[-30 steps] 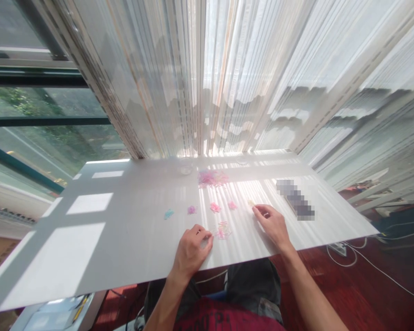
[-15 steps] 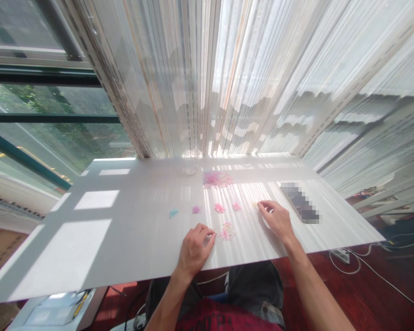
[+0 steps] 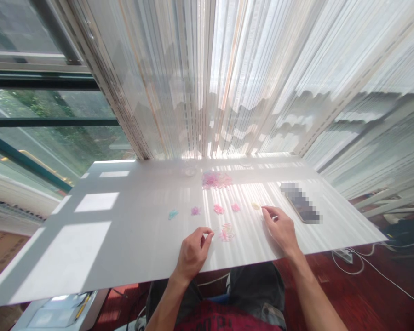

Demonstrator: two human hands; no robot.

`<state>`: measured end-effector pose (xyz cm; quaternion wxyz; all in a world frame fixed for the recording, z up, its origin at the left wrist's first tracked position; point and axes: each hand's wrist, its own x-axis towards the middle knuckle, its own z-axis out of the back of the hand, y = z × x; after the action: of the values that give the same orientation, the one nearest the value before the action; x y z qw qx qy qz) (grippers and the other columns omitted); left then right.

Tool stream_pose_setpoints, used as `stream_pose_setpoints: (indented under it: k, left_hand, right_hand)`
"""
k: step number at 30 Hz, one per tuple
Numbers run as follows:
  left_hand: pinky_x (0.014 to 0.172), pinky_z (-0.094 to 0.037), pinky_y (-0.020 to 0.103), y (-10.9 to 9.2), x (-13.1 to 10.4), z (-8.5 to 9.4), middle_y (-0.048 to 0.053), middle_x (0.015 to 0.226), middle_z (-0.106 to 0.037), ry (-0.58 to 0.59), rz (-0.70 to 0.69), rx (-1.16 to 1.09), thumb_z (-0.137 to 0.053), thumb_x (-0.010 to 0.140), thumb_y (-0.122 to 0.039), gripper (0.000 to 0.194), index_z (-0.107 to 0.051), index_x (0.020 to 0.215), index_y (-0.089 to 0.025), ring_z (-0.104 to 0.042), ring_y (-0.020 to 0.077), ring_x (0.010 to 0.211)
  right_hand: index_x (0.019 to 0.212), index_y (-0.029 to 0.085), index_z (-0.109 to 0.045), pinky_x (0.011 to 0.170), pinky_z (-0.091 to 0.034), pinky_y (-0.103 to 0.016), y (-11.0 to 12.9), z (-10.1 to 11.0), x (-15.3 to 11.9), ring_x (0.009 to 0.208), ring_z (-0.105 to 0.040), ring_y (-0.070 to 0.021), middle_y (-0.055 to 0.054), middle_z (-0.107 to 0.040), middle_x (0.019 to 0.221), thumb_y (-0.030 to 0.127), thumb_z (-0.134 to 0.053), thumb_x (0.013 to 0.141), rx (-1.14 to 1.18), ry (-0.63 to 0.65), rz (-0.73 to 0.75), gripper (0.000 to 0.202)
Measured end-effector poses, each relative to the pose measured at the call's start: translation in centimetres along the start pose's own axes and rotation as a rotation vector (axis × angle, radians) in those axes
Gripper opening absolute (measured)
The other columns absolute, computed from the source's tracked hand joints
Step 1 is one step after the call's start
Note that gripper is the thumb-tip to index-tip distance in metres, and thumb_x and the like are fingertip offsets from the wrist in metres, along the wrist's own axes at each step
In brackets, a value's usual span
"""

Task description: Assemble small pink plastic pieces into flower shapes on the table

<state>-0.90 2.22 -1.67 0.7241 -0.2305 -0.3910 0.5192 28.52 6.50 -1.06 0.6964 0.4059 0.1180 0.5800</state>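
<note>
My left hand (image 3: 196,252) rests at the table's near side, thumb and forefinger pinched together. Anything between them is too small to make out. Just right of its fingertips lies a loose pile of mixed pink and yellow thin pieces (image 3: 227,232), resembling small rubber bands. My right hand (image 3: 279,227) is closed in a pinch beside a small yellow pile (image 3: 255,206); what it holds, if anything, cannot be made out. In a row to the left of that are two pink piles (image 3: 218,209) (image 3: 235,208), a purple pile (image 3: 195,211) and a blue pile (image 3: 173,214).
A larger pink and purple heap (image 3: 216,179) lies farther back on the white table (image 3: 134,248). Behind it stand a clear round container (image 3: 190,170) and a clear lid-like disc (image 3: 245,165). A phone (image 3: 301,203), blurred out, lies at right. Striped curtains (image 3: 193,92) hang behind.
My right hand has drawn back slightly to the right from the yellow pile, which shows more fully. My left hand stays by the mixed pile, its fingers shifted slightly.
</note>
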Motion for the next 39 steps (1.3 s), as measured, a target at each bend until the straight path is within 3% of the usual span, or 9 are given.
stream_pose_setpoints:
  k: [3,12,19,30,39]
  left_hand:
    - [0.058,-0.046,0.022,0.0,-0.1,0.0,-0.002,0.071,-0.067,0.005,-0.026,-0.034,-0.055,0.097,-0.029,0.016,-0.068,0.093,-0.02,-0.057,0.0104,0.056]
    - [0.059,-0.049,0.02,-0.9,0.3,-0.8,-0.001,0.079,-0.074,0.017,-0.145,-0.055,-0.061,0.094,-0.024,0.01,-0.07,0.092,-0.019,-0.058,0.0086,0.054]
    - [0.058,-0.05,0.019,-0.8,0.4,-1.5,0.0,0.078,-0.074,0.055,-0.174,-0.07,-0.061,0.094,-0.024,0.01,-0.069,0.094,-0.019,-0.06,0.0092,0.055]
    - [0.058,-0.051,0.019,-0.7,0.3,-1.3,0.001,0.087,-0.074,0.086,-0.175,-0.07,-0.063,0.093,-0.023,0.009,-0.067,0.1,-0.02,-0.058,0.0085,0.057]
    - [0.057,-0.049,0.02,-0.5,0.3,-1.3,0.001,0.084,-0.074,0.086,-0.188,-0.052,-0.062,0.093,-0.022,0.009,-0.069,0.097,-0.02,-0.057,0.0091,0.057]
  right_hand:
    - [0.092,0.018,-0.074,0.067,-0.05,-0.033,1.2,-0.3,-1.6,0.07,-0.064,-0.0203,-0.009,-0.074,0.089,0.052,-0.052,0.092,0.049,0.03,0.053,0.041]
    - [0.1,0.021,-0.069,0.063,-0.05,-0.026,5.7,-2.0,-5.8,0.066,-0.059,-0.0147,-0.002,-0.066,0.078,0.029,-0.056,0.096,0.306,0.28,0.343,0.016]
    - [0.105,0.021,-0.067,0.063,-0.051,-0.025,5.1,-3.2,-7.1,0.07,-0.062,-0.0145,-0.002,-0.063,0.08,0.026,-0.059,0.095,0.322,0.393,0.414,0.013]
    - [0.097,0.021,-0.068,0.067,-0.05,-0.027,5.1,-3.6,-7.3,0.071,-0.061,-0.0157,-0.003,-0.063,0.08,0.023,-0.058,0.096,0.338,0.376,0.428,0.01]
    - [0.098,0.022,-0.069,0.067,-0.051,-0.027,5.2,-3.6,-7.3,0.07,-0.061,-0.0153,-0.003,-0.064,0.079,0.025,-0.057,0.097,0.321,0.384,0.418,0.012]
